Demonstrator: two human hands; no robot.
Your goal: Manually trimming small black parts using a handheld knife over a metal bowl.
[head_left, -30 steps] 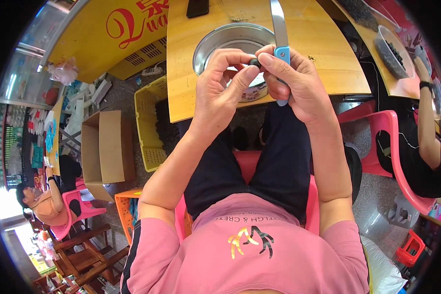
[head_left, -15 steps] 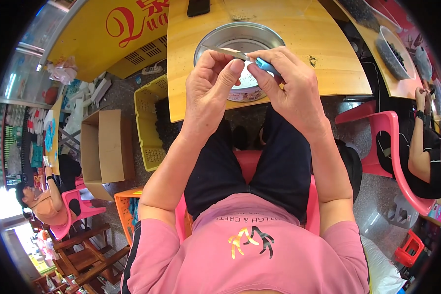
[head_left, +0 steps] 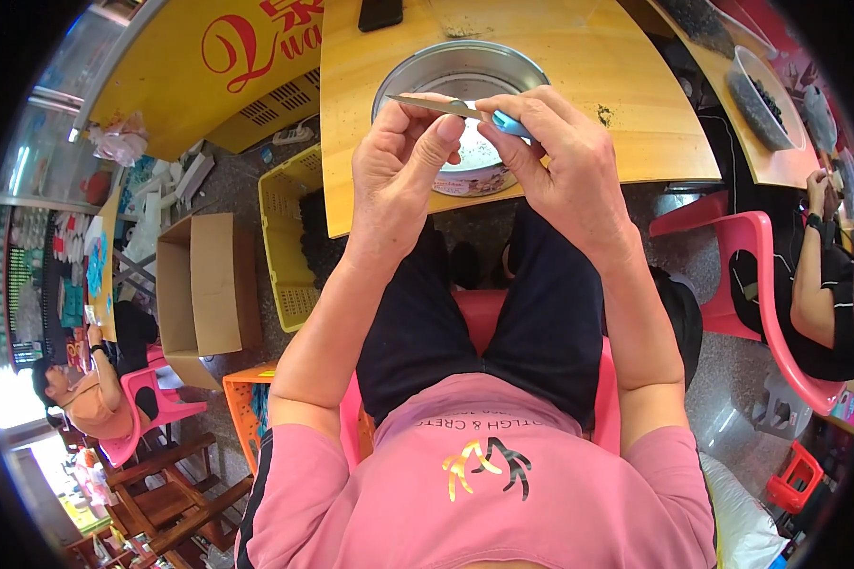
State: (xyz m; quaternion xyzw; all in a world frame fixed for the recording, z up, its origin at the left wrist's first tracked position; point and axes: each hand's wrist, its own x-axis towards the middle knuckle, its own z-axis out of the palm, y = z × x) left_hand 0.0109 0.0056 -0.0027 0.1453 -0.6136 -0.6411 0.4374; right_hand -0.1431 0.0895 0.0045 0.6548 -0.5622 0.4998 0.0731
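Over a round metal tin on the wooden table, my two hands are close together. My right hand grips a knife by its light-blue handle, and the thin blade points left across my left fingertips. A small dark rounded piece is pinched between the thumb and fingers of my left hand, against the blade; its kind is too small to make out. Inside the tin the bottom looks pale with dark specks, partly hidden by my hands.
Dark crumbs and a black phone lie on the table. Left of it stand a yellow crate and a cardboard box. At right are a pink chair, a seated person's arm and a clear tub with dark pieces.
The knife blade now lies more openly across my left fingertips, and the dark piece shows beside it. My left hand has shifted slightly left.
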